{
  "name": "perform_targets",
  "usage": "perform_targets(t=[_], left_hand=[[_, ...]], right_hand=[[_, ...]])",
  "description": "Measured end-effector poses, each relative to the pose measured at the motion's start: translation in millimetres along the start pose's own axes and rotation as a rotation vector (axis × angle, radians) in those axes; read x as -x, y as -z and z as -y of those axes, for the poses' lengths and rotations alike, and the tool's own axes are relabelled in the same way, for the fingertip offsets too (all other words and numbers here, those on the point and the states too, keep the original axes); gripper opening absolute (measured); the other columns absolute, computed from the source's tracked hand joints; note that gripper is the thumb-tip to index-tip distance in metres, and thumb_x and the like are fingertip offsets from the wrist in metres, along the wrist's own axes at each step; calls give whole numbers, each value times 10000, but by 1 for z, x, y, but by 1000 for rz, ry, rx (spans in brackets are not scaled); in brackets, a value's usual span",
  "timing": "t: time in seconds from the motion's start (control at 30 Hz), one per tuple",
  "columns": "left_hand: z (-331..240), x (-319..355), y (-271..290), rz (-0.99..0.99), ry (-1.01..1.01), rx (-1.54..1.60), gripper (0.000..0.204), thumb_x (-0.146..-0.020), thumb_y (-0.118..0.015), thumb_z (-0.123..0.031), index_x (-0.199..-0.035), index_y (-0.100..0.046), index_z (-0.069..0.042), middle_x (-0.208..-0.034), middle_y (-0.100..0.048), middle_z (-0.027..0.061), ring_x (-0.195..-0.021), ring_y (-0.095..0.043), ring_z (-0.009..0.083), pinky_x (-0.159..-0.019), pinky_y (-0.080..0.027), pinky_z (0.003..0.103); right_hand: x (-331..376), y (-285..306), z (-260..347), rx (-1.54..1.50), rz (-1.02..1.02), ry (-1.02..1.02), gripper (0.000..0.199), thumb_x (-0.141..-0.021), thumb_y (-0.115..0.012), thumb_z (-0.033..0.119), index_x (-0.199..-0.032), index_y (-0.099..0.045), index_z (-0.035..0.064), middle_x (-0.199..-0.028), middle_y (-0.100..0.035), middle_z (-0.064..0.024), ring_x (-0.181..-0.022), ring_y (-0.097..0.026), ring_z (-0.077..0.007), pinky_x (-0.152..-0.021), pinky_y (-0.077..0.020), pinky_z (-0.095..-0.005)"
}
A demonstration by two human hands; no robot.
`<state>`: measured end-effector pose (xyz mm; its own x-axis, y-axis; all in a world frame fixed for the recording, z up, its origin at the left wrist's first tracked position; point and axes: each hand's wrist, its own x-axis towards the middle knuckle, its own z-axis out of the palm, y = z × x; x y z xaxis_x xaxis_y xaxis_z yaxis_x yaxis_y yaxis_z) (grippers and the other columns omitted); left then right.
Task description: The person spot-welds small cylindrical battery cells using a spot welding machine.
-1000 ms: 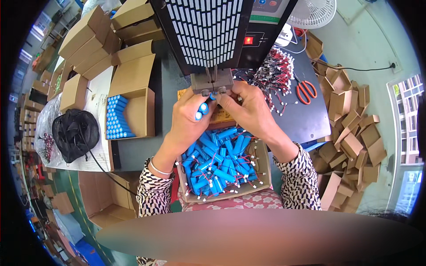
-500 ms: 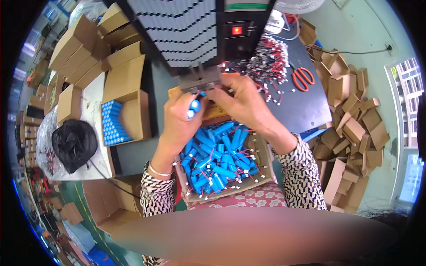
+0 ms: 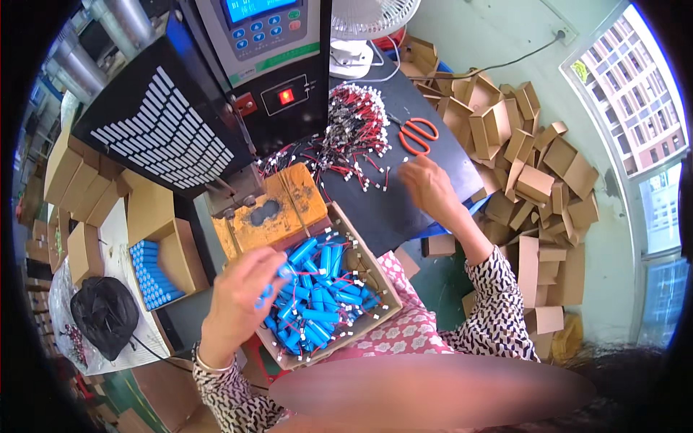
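Note:
My left hand is over the left edge of a cardboard box, its fingers curled around blue battery cells whose ends poke out at the palm. In the box lies a heap of blue battery cells with red and black leads and white plugs. My right hand is raised over the right of the dark table, just below orange-handled scissors. Motion smears its fingers. Just beyond the box is an orange work block with dark marks, below the welding machine's metal head.
Behind the block stands a black machine with a control panel. A pile of wired connectors and a white fan are to its right. An open carton of blue cells and a black bag are left. Small cartons heap up at right.
My hands have parted from under the machine head. The left came back to the box with its cells; the right swung right toward the scissors. The view has turned right.

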<state>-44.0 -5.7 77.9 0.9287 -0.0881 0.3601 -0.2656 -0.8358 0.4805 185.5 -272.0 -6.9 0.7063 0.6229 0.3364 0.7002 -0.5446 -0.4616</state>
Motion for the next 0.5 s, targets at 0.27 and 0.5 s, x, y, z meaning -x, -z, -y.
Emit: perform_targets(t=[0.27, 0.5], left_hand=[[1, 8, 7, 33, 622, 481, 326, -672, -802, -82, -914, -589, -28, -694, -542, 0, -605, -490, 71, -557, -404, 208], [29, 4, 20, -80, 683, 1096, 191, -917, -560, -178, -993, -541, -4, -809, -552, 30, -729, -530, 100, -645, -424, 215]], right_hand=[[-17, -29, 14, 294, 135, -313, 197, -805, -600, 131, -906, -561, -33, -942, -555, -230, -864, -599, -390, -699, -506, -450], [-22, -22, -4, 293, 240, -128, 130, -734, -571, 2, -859, -565, -31, -925, -576, -196, -855, -620, -337, -708, -497, -449]])
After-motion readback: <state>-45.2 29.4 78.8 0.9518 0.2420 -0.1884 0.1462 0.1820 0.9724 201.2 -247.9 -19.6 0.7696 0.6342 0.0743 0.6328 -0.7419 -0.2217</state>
